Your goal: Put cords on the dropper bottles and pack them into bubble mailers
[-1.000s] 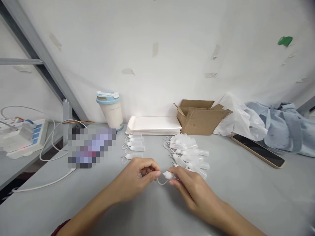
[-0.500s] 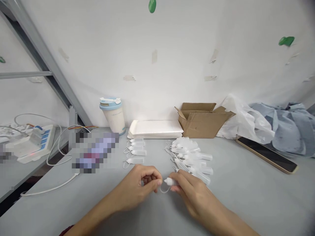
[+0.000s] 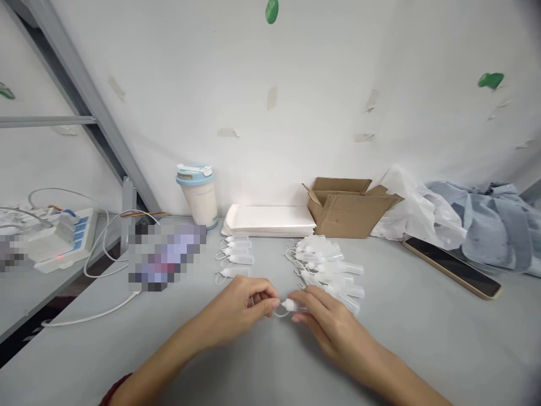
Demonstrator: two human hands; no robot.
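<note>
Between my hands is a small clear dropper bottle (image 3: 291, 305) with a white pointed tip, lying on its side with the tip toward the left. My right hand (image 3: 329, 318) grips its body between thumb and fingers. A thin white strap (image 3: 281, 314) loops from the bottle's neck to my left hand (image 3: 249, 304), whose thumb and forefinger pinch its end by the tip. Those fingertips hide whatever cap is there. Beyond my right hand lies a pile of similar bottles (image 3: 333, 270). Several more bottles (image 3: 236, 259) are lined up in a column beyond my left hand.
At the back stand a blue-lidded cup (image 3: 198, 197), a stack of white envelopes (image 3: 270, 220) and an open cardboard box (image 3: 353, 214). A white plastic bag (image 3: 418, 211) and a phone (image 3: 452, 268) lie right. A pixelated object (image 3: 169, 256) with a white cable (image 3: 93, 317) is left.
The camera view has shifted slightly. Both hands sit a little higher in the picture, still on the bottle and its strap, and the strap's loop looks flatter.
</note>
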